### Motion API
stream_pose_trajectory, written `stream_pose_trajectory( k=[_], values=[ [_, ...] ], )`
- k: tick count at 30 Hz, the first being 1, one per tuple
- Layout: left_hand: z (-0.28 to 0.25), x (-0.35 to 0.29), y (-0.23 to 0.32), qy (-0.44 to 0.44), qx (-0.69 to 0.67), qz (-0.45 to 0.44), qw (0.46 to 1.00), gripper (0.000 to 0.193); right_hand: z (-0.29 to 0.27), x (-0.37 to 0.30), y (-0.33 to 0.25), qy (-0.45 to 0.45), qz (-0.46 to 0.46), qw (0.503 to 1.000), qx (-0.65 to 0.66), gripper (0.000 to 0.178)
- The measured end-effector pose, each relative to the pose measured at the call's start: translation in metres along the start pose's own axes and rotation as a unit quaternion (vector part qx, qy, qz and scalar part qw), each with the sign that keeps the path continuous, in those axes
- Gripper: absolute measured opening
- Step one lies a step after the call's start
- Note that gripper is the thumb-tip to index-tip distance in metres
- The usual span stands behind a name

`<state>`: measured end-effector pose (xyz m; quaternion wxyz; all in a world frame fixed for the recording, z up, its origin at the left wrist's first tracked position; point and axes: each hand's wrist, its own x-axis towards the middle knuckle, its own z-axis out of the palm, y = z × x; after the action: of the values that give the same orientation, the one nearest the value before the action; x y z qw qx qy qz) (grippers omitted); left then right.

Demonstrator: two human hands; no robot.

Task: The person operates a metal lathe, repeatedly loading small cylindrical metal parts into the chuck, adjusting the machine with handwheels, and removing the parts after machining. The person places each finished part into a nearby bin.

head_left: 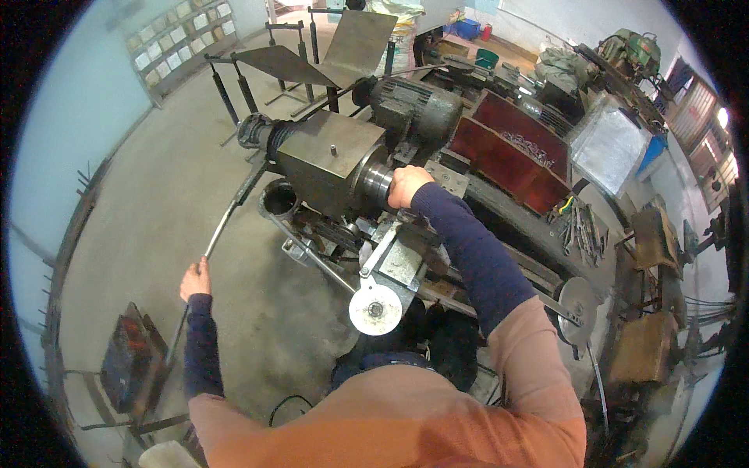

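My left hand [195, 281] is closed around the lower part of a long metal lever [226, 222]. The lever slants up to the left end of a lathe-like machine's box-shaped headstock [331, 144]. My right hand [409, 187] is closed at the front of the shiny round spindle [378, 181], on the headstock's right side. The fingers hide what they grip there. Below that hand sit the machine's slide [402, 257] and a white round handwheel [375, 310] with an arm. A dark, oily electric motor [413, 105] lies behind the headstock.
Right of the motor stands a red-brown metal tray [507, 152] with metal bits inside. Several wrenches [581, 230] lie beyond the machine bed. A grey disc [577, 310] is at the right. Bent sheet-metal stands [289, 66] rise at the back; a dark box [134, 359] is at lower left.
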<state>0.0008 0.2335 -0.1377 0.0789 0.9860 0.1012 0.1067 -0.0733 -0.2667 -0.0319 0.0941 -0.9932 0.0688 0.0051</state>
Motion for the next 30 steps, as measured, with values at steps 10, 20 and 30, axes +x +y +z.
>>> stream_pose_trajectory(
  k=[10,20,30],
  values=[
    [-0.061,-0.055,0.075,0.060,0.018,0.257,0.964,0.035,-0.032,-0.068,-0.002,0.186,-0.212,0.959,0.027,0.023],
    [-0.079,-0.179,0.290,-0.437,-0.554,0.368,0.605,0.025,-0.022,-0.175,-0.022,0.236,-0.323,0.904,0.149,0.019],
    [-0.060,-0.243,0.307,-0.611,-0.656,0.190,0.400,0.028,0.014,-0.225,0.006,0.362,-0.211,0.842,0.339,0.032]
  ],
)
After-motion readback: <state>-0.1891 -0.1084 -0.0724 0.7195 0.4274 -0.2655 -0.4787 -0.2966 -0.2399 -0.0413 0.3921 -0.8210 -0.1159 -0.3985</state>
